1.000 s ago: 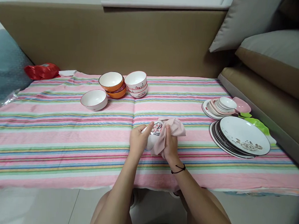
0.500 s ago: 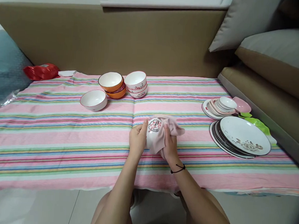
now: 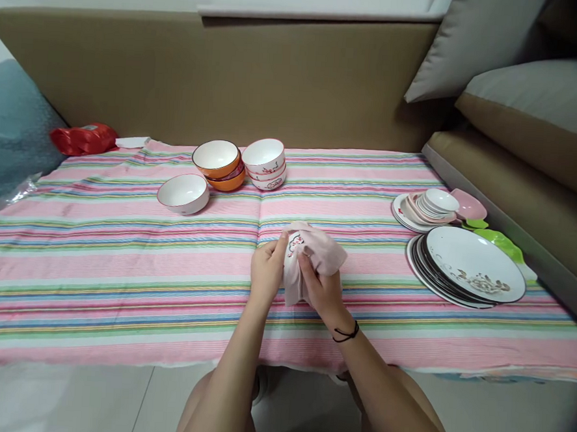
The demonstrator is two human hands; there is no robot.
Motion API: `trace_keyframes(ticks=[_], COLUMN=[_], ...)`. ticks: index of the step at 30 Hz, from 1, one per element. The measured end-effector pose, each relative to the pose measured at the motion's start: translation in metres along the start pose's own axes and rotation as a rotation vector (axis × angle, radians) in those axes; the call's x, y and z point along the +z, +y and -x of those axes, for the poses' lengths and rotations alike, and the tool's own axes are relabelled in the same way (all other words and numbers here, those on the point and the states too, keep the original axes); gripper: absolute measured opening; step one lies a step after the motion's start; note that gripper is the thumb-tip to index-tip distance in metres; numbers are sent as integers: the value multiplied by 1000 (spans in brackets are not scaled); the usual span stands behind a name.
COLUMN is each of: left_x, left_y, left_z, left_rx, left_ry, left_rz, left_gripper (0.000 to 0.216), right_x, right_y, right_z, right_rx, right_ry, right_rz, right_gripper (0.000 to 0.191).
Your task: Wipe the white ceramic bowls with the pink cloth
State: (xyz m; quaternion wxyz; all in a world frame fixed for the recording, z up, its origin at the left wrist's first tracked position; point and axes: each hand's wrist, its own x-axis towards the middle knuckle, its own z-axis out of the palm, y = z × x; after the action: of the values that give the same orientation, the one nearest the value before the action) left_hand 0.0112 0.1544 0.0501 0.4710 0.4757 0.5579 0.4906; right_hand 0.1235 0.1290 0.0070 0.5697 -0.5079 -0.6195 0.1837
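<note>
A white bowl [image 3: 294, 244] with a red and black floral pattern is held over the near middle of the striped cloth. My left hand [image 3: 268, 267] grips its left side, thumb up along the edge. Most of the bowl is hidden by a pale pink cloth [image 3: 323, 249]. My right hand [image 3: 322, 286] is closed on that cloth and presses it against the bowl's outside, with the thumb on top; the other fingers are partly hidden. A dark cord is around my right wrist.
Orange bowls [image 3: 217, 161] and white bowls [image 3: 264, 159] stand stacked at the back, near a single white bowl [image 3: 183, 194]. At right lie stacked plates [image 3: 476, 263], small dishes [image 3: 438, 202] and a green dish [image 3: 499, 242]. A red package [image 3: 84, 139] sits far left.
My right hand has moved left with the cloth across the bowl, so the cloth now covers more of the floral pattern. My left hand keeps its grip.
</note>
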Motion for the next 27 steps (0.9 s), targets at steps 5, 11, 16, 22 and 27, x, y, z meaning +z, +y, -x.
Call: trace_keyframes(ticks=[5, 11, 16, 22, 27], left_x=[-1, -3, -3, -2, -2], left_y=[3, -3, -6, -3, -4], left_z=[0, -3, -4, -4, -5], left_rx=[7, 13, 29, 21, 7], left_ry=[-2, -6, 9, 2, 4], left_rz=[-23, -28, -51, -28, -6], left_gripper=[54, 57, 57, 54, 49], right_x=[-4, -9, -12, -21, -19], right_y=[-6, -11, -5, -14, -20], right_z=[0, -2, 0, -3, -6], right_rx=[64, -27, 28, -287, -320], right_ry=[41, 181, 281, 176, 133], right_rz=[-24, 74, 21, 103, -53], right_gripper=[29, 24, 29, 24, 29])
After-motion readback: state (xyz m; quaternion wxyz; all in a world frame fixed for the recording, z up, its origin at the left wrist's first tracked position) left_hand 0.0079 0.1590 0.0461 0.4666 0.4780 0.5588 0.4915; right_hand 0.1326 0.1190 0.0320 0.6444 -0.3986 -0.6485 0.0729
